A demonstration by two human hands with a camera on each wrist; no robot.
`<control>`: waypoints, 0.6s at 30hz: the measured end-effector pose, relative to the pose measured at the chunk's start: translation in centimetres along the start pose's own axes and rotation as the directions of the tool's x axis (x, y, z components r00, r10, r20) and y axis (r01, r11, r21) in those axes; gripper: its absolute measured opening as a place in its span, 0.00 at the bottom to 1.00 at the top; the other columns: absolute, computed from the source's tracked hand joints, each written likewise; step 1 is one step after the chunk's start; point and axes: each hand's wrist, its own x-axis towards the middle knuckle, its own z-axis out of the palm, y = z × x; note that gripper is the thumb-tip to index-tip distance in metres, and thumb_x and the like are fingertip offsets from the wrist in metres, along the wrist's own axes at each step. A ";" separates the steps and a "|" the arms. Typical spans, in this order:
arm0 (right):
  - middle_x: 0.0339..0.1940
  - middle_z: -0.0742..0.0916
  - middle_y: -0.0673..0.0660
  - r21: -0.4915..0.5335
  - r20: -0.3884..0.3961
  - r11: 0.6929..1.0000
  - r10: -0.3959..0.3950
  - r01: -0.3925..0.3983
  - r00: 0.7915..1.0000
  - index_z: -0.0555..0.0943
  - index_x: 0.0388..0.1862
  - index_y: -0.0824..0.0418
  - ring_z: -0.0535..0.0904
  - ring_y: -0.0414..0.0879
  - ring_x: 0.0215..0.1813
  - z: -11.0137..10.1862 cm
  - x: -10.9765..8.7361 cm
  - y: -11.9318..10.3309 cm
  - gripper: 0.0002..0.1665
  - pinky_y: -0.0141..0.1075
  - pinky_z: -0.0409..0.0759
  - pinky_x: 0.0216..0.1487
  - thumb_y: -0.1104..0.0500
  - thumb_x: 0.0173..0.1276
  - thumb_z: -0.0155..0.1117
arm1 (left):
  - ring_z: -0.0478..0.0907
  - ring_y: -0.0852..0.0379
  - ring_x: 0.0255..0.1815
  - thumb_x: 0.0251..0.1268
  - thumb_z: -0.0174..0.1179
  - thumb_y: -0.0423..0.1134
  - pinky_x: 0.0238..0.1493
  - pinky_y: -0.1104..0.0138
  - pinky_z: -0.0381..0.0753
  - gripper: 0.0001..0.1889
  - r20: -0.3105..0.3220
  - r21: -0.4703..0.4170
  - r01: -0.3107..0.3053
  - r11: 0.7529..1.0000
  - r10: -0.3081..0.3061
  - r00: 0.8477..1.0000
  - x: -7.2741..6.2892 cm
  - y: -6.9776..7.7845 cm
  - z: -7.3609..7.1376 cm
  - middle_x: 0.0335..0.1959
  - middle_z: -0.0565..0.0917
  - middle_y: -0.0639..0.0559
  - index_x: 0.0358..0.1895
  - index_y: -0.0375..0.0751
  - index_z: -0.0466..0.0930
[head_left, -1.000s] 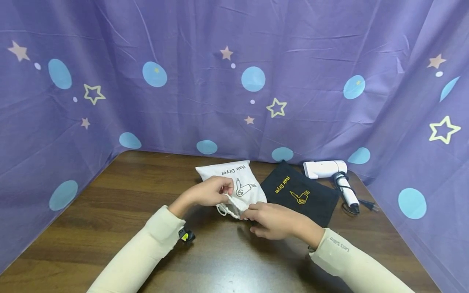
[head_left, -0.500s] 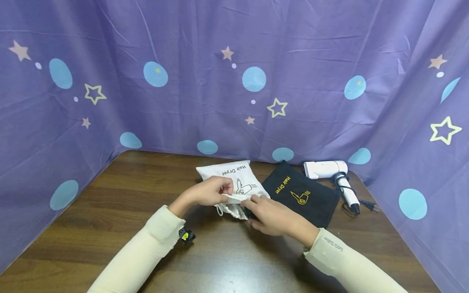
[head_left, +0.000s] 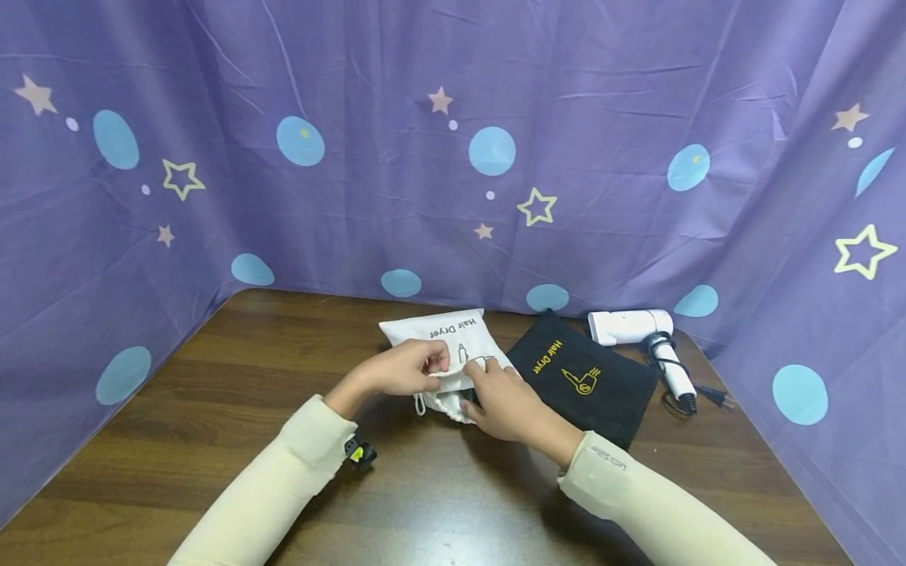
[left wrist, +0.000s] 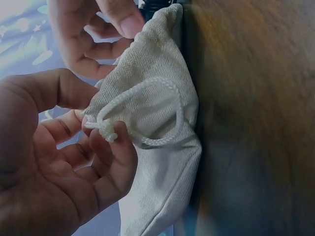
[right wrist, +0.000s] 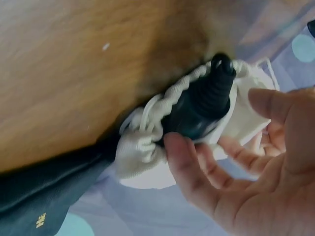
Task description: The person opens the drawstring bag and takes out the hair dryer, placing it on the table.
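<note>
A white drawstring bag printed "Hair Dryer" lies at the table's back middle, its mouth toward me. My left hand pinches the left part of the mouth's rim; a knotted cord loop hangs by its fingers in the left wrist view. My right hand grips the upper rim farther right, fingers on the outside of the cloth. Inside the gaping mouth, the right wrist view shows a black handle end with a ribbed cord sleeve. The rest of that item is hidden in the bag.
A flat black pouch marked "Hair Dryer" lies right of the white bag. Past it rests a white hair dryer with its black cord wrapped round the handle and a plug. A purple curtain encloses the wooden table.
My right hand has moved left and slightly up along the bag's mouth. The upper flap is now lifted back, covering part of the print. My left hand has stayed in place.
</note>
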 end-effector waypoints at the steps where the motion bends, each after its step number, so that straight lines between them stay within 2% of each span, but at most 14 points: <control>1: 0.42 0.80 0.64 -0.002 -0.004 1.000 0.025 -0.025 1.000 0.74 0.58 0.60 0.78 0.59 0.35 0.2 0.1 -0.2 0.27 0.50 0.78 0.39 0.47 0.69 0.70 | 0.70 0.62 0.29 0.52 0.65 0.28 0.33 0.68 0.72 0.11 0.006 -0.004 -0.006 1.000 0.006 1.000 0.0 0.0 -0.1 0.26 0.73 0.57 0.36 0.40 0.74; 5: 0.44 0.79 0.67 0.000 -0.036 0.993 0.117 -0.117 0.992 0.72 0.54 0.61 0.79 0.63 0.39 0.8 0.6 -1.1 0.28 0.52 0.80 0.34 0.48 0.65 0.72 | 0.73 0.61 0.31 0.57 0.65 0.31 0.36 0.67 0.75 0.09 0.031 -0.028 -0.012 1.000 0.013 0.999 -0.3 -0.2 -0.7 0.30 0.76 0.56 0.40 0.40 0.76; 8: 0.44 0.78 0.69 0.008 -0.069 0.985 0.173 -0.173 0.982 0.71 0.53 0.63 0.77 0.65 0.41 1.3 1.0 -1.6 0.29 0.52 0.80 0.30 0.50 0.63 0.73 | 0.73 0.59 0.34 0.60 0.61 0.32 0.38 0.65 0.76 0.09 0.044 -0.070 0.014 0.997 -0.011 0.999 -0.6 -0.7 -1.1 0.32 0.76 0.54 0.44 0.40 0.76; 12: 0.44 0.76 0.70 -0.006 -0.095 0.978 0.209 -0.210 0.973 0.69 0.53 0.65 0.76 0.65 0.41 1.8 1.3 -2.0 0.31 0.50 0.79 0.29 0.52 0.60 0.74 | 0.73 0.57 0.35 0.60 0.57 0.29 0.40 0.64 0.75 0.11 0.020 -0.087 0.048 0.995 -0.047 0.999 -0.8 -1.4 -1.4 0.34 0.75 0.52 0.46 0.36 0.74; 15: 0.45 0.75 0.70 -0.017 -0.089 0.974 0.225 -0.227 0.970 0.68 0.55 0.64 0.75 0.66 0.40 2.1 1.3 -2.1 0.34 0.49 0.79 0.27 0.54 0.57 0.75 | 0.71 0.56 0.37 0.54 0.58 0.27 0.43 0.62 0.72 0.12 -0.059 0.032 0.038 0.999 -0.036 0.998 -0.8 -2.1 -1.5 0.34 0.74 0.50 0.44 0.36 0.74; 18: 0.46 0.74 0.69 0.000 -0.072 0.969 0.245 -0.246 0.967 0.67 0.58 0.63 0.75 0.66 0.39 2.1 1.4 -2.1 0.37 0.49 0.78 0.25 0.58 0.53 0.76 | 0.68 0.52 0.38 0.48 0.61 0.26 0.44 0.59 0.69 0.15 -0.148 0.196 0.067 0.978 -0.038 0.988 -0.9 -2.8 -1.5 0.34 0.74 0.49 0.42 0.38 0.75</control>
